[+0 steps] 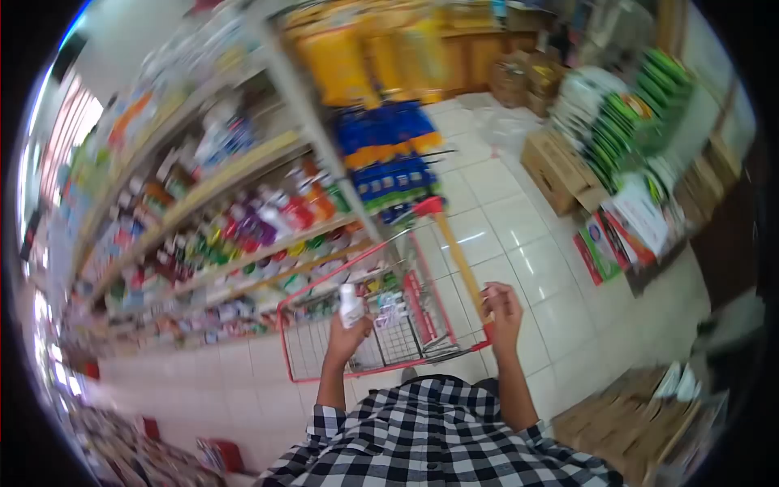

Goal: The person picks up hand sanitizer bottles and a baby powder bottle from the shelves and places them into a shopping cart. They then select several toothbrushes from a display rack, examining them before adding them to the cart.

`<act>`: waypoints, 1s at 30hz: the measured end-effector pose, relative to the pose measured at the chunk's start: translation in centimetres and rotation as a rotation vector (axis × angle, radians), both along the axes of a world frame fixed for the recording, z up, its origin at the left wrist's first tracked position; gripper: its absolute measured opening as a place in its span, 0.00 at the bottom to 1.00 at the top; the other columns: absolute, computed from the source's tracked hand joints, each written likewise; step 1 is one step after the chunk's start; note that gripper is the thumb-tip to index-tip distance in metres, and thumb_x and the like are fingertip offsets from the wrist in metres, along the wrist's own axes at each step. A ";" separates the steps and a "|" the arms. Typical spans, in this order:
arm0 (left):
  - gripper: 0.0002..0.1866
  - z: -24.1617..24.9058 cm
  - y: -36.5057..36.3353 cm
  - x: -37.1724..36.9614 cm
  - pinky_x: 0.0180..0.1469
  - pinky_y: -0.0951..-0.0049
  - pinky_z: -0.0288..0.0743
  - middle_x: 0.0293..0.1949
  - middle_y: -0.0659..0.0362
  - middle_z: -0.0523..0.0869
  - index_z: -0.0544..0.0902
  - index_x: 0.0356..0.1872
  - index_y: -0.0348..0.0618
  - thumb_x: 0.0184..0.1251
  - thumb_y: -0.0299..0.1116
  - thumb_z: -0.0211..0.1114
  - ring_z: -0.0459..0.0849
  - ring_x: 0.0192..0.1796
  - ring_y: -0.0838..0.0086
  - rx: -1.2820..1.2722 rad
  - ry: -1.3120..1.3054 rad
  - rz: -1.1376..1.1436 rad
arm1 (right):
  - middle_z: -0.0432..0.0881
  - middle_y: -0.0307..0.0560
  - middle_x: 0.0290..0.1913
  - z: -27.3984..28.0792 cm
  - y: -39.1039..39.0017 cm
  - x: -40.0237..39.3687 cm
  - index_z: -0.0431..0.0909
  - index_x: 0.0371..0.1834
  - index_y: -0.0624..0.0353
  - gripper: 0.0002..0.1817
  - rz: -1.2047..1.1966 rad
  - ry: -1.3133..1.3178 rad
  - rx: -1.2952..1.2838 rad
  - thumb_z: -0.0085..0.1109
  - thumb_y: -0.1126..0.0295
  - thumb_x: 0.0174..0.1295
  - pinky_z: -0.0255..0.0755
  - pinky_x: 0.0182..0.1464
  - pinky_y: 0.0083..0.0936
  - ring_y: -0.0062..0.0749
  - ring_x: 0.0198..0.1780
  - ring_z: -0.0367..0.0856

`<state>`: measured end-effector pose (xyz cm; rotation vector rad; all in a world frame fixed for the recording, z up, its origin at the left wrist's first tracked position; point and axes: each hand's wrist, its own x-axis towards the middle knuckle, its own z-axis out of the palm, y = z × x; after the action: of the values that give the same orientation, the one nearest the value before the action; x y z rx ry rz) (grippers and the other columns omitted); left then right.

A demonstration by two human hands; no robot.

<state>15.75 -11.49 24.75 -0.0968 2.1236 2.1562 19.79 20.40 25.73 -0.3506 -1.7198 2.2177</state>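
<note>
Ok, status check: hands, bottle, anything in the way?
Left hand gripping white bottle, above cart. Right hand loosely curled by yellow bar, contact unclear. Cart close in front of body.

The left hand (349, 336) is hiding the base of the white bottle (350, 303); shelved bottles (258, 224) are blurring beyond reading.

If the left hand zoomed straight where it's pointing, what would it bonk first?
Probably the cart's red rim, with the left hand carrying its white bottle that way. Depth is unclear, though: it might pass over the rim towards the shelf of bottles beyond.
</note>
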 end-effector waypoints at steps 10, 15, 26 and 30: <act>0.15 3.4 -7.5 4.8 0.37 0.75 0.79 0.33 0.59 0.83 0.76 0.48 0.36 0.59 0.24 0.64 0.83 0.35 0.76 0.085 -0.143 -0.327 | 0.77 0.39 0.40 4.8 -20.3 -3.6 0.79 0.49 0.60 0.19 0.925 0.068 0.520 0.71 0.68 0.56 0.69 0.35 0.16 0.18 0.33 0.76; 0.12 5.0 -10.9 5.2 0.38 0.72 0.81 0.33 0.57 0.83 0.76 0.45 0.35 0.61 0.22 0.63 0.84 0.35 0.74 0.183 -0.123 -0.285 | 0.79 0.41 0.37 8.5 -24.6 -5.0 0.78 0.46 0.60 0.19 1.010 0.142 0.646 0.71 0.66 0.55 0.70 0.37 0.22 0.24 0.37 0.77; 0.29 -2.9 -14.4 3.8 0.62 0.64 0.70 0.58 0.42 0.78 0.71 0.62 0.35 0.66 0.42 0.66 0.77 0.61 0.53 -0.416 0.056 -0.112 | 0.81 0.52 0.43 25.1 -24.1 -15.2 0.74 0.54 0.61 0.26 0.410 0.615 0.989 0.70 0.65 0.53 0.73 0.45 0.31 0.42 0.44 0.81; 0.39 -17.2 -18.4 7.6 0.66 0.57 0.66 0.59 0.44 0.78 0.75 0.62 0.42 0.62 0.65 0.55 0.74 0.63 0.49 -0.824 -0.190 -0.384 | 0.82 0.52 0.42 33.5 -22.9 -18.2 0.72 0.60 0.55 0.29 0.173 0.762 1.071 0.68 0.66 0.54 0.74 0.45 0.31 0.40 0.43 0.82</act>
<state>23.33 -29.92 7.56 0.0369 2.4964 0.9448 1.58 -2.53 59.20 0.7918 -2.1229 0.9595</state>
